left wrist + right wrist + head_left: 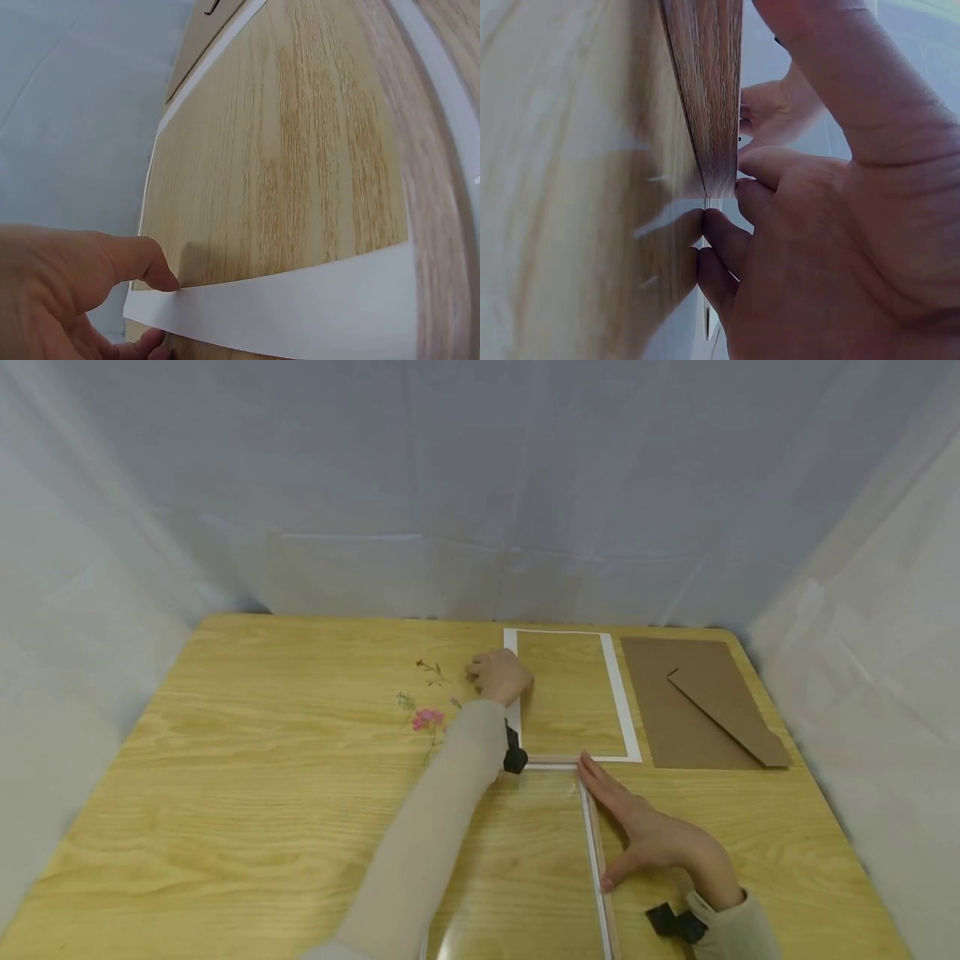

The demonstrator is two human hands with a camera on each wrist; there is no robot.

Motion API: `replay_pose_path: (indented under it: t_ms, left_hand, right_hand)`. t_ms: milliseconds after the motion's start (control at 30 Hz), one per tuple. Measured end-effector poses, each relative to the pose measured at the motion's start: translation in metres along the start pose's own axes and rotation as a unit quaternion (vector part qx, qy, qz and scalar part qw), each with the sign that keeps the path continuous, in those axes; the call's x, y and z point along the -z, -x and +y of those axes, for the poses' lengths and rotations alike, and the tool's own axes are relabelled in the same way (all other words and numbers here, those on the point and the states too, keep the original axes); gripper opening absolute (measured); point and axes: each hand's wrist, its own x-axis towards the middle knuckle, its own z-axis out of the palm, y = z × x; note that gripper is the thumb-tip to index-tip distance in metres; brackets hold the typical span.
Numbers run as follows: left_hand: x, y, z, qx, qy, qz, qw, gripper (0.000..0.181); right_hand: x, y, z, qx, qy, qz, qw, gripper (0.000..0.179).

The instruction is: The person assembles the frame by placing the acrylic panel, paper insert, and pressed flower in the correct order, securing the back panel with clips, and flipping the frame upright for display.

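My left hand [501,677] is at the left border of a white paper mat [617,693], a rectangular border with a cut-out middle. In the left wrist view the thumb [159,271] lies at the inner edge of that strip and the fingertips at the outer edge, pinching it. Just in front of the mat lies a wooden picture frame [597,860] with a clear pane and a white inner edge. Along its right side rests my right hand [660,831], fingertips at the far right corner and thumb lower down. My left forearm covers most of the frame's left side.
Right of the mat lies a brown backing board [652,693] with a slanted stand leg [723,722]. Pressed flowers lie to the left: a pink one [427,718], a small red one [431,668] and a whitish sprig [405,700]. Pale sheeting [465,485] hangs behind the wooden table [225,777].
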Motion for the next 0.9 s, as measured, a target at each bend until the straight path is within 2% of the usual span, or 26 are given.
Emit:
replay_pose_path:
  t_ms: [167, 300, 467, 600, 667, 767, 900]
  left_hand:
    - [0.011, 0.009, -0.009, -0.04, 0.031, -0.007, 0.9987, 0.031]
    - [0.015, 0.007, -0.017, -0.055, 0.107, -0.032, 0.9922, 0.032]
    - [0.017, 0.003, -0.026, -0.068, 0.23, -0.051, 0.9694, 0.028]
    - [0.023, 0.003, -0.028, -0.094, 0.302, -0.053, 0.9471, 0.027]
    - [0.027, 0.004, -0.027, -0.098, 0.34, -0.061, 0.9333, 0.021]
    - [0.034, 0.003, -0.024, -0.09, 0.367, -0.068, 0.9234, 0.011]
    - [0.046, 0.003, -0.021, -0.071, 0.393, -0.079, 0.9132, 0.023]
  right_hand:
    - [0.0, 0.001, 0.001, -0.006, 0.0, -0.001, 1.0, 0.139]
    - [0.0, 0.001, 0.002, -0.005, -0.003, 0.0, 1.0, 0.139]
    - [0.0, 0.0, 0.004, -0.002, -0.006, 0.002, 1.0, 0.139]
    - [0.0, -0.001, 0.005, 0.004, -0.005, 0.001, 1.0, 0.138]
    - [0.001, -0.001, 0.005, 0.004, -0.005, 0.001, 1.0, 0.137]
    - [0.001, -0.001, 0.004, 0.0, -0.001, 0.0, 1.0, 0.137]
    - [0.001, -0.002, 0.003, -0.002, 0.006, -0.002, 1.0, 0.137]
